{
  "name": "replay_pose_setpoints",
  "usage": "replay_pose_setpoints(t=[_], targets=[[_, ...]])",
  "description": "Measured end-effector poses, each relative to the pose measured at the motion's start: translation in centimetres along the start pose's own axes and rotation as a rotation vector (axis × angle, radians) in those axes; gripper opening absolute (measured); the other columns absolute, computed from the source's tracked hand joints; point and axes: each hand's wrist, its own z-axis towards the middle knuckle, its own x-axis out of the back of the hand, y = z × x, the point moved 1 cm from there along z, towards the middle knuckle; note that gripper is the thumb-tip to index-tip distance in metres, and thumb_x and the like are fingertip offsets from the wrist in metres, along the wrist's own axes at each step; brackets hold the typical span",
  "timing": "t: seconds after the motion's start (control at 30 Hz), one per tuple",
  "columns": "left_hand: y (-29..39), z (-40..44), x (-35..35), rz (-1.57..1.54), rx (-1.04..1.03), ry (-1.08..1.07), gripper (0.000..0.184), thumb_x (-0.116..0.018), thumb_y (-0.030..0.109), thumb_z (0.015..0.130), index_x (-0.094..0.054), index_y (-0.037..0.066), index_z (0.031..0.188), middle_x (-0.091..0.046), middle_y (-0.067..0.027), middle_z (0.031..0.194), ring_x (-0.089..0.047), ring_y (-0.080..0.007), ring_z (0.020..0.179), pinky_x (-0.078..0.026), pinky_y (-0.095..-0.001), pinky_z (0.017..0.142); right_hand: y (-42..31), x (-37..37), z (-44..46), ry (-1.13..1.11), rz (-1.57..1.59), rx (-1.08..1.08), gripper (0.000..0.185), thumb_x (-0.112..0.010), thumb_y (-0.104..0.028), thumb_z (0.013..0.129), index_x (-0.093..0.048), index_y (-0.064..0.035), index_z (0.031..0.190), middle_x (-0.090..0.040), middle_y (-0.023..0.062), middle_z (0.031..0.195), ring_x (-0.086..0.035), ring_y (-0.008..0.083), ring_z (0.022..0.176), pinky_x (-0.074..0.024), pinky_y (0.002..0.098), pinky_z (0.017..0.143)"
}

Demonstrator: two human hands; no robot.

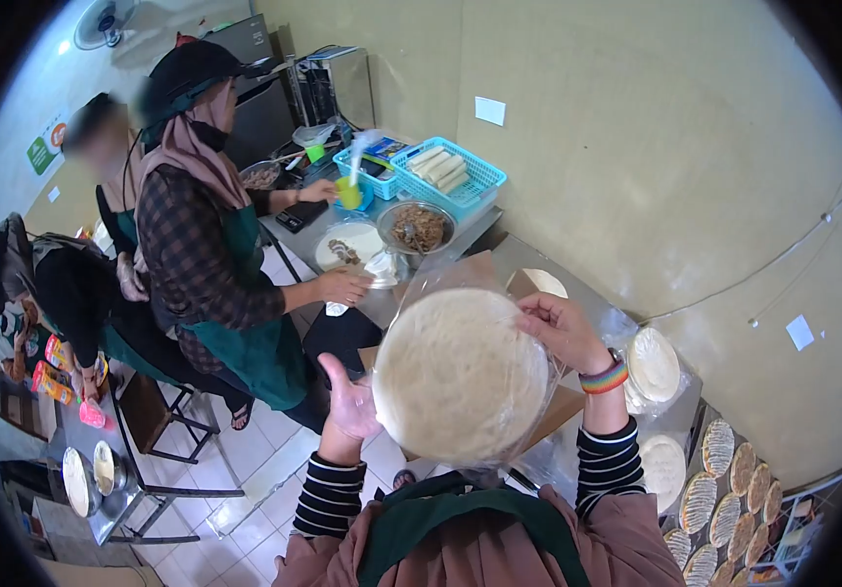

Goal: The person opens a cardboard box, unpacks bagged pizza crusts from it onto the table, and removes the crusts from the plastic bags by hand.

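Note:
Held up in front of me is a round, pale pizza base [465, 377] with clear plastic film [450, 278] around its edges. At its left rim is my left hand [349, 403]; the thumb stands out to the side, and the fingers are hidden behind the base, supporting it. My right hand [566, 335], with a rainbow wristband, pinches the upper right edge of the base and film. Behind the base, a brown cardboard piece [475, 271] shows. More pale bases [654, 365] in plastic lie on the table to the right.
A co-worker [215, 225] at the table holds a green cup [348, 193] near a steel bowl of filling [419, 227]. A blue basket [484, 186] carries pale rolls. Other people work at the left. Several topped round pizzas [717, 448] lie at lower right.

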Motion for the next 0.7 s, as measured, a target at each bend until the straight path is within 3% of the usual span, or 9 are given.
replay_pose_setpoints(t=[0.07,0.1,0.2,0.23,0.4,0.7], targets=[[0.0,0.2,0.7,0.4,0.246,0.295,0.109,-0.026,0.082,0.061,-0.025,0.0,0.133,-0.035,-0.015,0.133,-0.038,-0.0247,0.12,-0.031,-0.0382,0.099,-0.8,0.0,-0.4,-0.063,-0.025,-0.031,0.025,-0.061,-0.016,0.08,-0.056,0.0017,0.097,-0.06,0.0031,0.081,-0.054,0.0079,0.071,-0.0435,0.0215,0.065],[-0.3,0.4,0.7,0.4,0.251,0.294,0.109,-0.026,0.082,0.061,-0.025,0.0,0.133,-0.035,-0.015,0.133,-0.038,-0.0247,0.12,-0.031,-0.0382,0.099,-1.1,-0.3,-0.5,-0.106,-0.139,-0.011,0.026,-0.062,-0.017,0.079,-0.057,0.0016,0.096,-0.06,0.004,0.079,-0.055,0.0091,0.07,-0.0441,0.0221,0.065],[-1.8,1.3,0.6,0.657,0.314,0.483,0.062,-0.048,0.044,0.085,-0.038,-0.004,0.123,-0.052,-0.0141,0.115,-0.053,-0.021,0.102,-0.043,-0.0329,0.086,-2.2,-0.3,-0.8,-0.139,-0.377,0.021,0.029,-0.064,-0.02,0.076,-0.058,0.0009,0.094,-0.061,0.0069,0.074,-0.056,0.0121,0.068,-0.0455,0.0244,0.065],[-1.9,1.5,1.0,0.481,0.257,0.477,0.048,-0.052,0.029,0.085,-0.043,-0.004,0.118,-0.056,-0.0118,0.106,-0.058,-0.0182,0.092,-0.046,-0.0301,0.08,-1.9,0.4,-0.8,-0.085,-0.327,0.043,0.025,-0.063,-0.018,0.076,-0.059,0.0009,0.092,-0.06,0.0067,0.074,-0.056,0.0121,0.067,-0.0453,0.0245,0.064],[-2.2,1.2,1.0,0.482,0.206,0.503,0.049,-0.05,0.032,0.086,-0.044,-0.004,0.117,-0.057,-0.0115,0.106,-0.058,-0.0174,0.091,-0.046,-0.0291,0.08,-1.2,3.1,-0.9,-0.033,-0.312,0.007,0.014,-0.061,-0.01,0.077,-0.061,0.0004,0.087,-0.06,0.0065,0.073,-0.055,0.0122,0.066,-0.0445,0.0246,0.061],[-2.2,0.9,0.6,0.418,0.189,0.55,0.049,-0.048,0.034,0.087,-0.043,-0.001,0.12,-0.055,-0.0114,0.112,-0.055,-0.0196,0.099,-0.043,-0.0315,0.086,-1.3,1.7,-0.8,0.093,-0.458,0.237,0.005,-0.058,-0.002,0.073,-0.059,0.0001,0.078,-0.057,0.0089,0.069,-0.055,0.0182,0.063,-0.043,0.0264,0.058]])
